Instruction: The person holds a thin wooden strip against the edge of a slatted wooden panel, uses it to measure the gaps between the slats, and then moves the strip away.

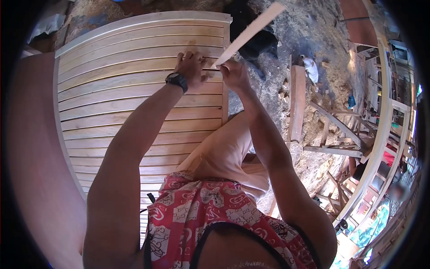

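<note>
**Wood strip gripped at its near end, above a slatted panel**

Pale wood, thin and narrow, the strip (251,32) slants up and away to the right from both hands, its far end free in the air over the ground (322,40). Its near end sits just above the right edge of the panel (116,103), close to the upper slats; I cannot tell whether it touches them.

The right hand (234,74) has its fingers closed around that near end, thumb and forefinger pinching it. The left hand (191,67), with a black watch (177,81) on the wrist, is curled shut just beside it, fingertips on the same end. Whether it hides anything else in the fist cannot be seen.

Judging by its looks, the strip is light and stiff along its length, but thin enough to bend or snap if levered from one end. Its sawn edges may splinter. A hold nearer the middle would steady it better than the tip.

The panel lies flat beneath the arms, rows of pale curved slats in a frame. A reddish plank (296,103) lies on the ground to the right, with offcuts around it. Further right stand pale wooden frames (380,134).
</note>
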Demonstrator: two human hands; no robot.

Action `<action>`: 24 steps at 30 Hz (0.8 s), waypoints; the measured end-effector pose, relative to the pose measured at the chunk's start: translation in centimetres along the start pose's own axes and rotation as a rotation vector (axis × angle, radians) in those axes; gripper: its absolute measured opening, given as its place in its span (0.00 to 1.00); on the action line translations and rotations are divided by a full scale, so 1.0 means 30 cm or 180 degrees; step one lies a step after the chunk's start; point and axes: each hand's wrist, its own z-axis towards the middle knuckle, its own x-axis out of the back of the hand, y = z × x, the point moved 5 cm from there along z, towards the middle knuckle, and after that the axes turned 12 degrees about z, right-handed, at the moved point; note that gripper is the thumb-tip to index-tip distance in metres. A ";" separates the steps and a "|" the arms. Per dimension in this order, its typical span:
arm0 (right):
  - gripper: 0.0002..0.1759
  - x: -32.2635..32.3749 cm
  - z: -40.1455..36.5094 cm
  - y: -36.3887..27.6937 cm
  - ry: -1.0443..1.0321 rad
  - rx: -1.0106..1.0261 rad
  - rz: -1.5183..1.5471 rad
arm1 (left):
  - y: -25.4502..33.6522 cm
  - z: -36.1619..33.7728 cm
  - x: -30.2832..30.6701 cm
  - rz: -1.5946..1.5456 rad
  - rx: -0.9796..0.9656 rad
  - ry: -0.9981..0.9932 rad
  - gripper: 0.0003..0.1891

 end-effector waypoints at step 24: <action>0.15 -0.040 -0.040 0.049 -0.0143 -0.0453 -0.0476 | 0.008 0.004 -0.020 0.0090 -0.0423 -0.0182 0.34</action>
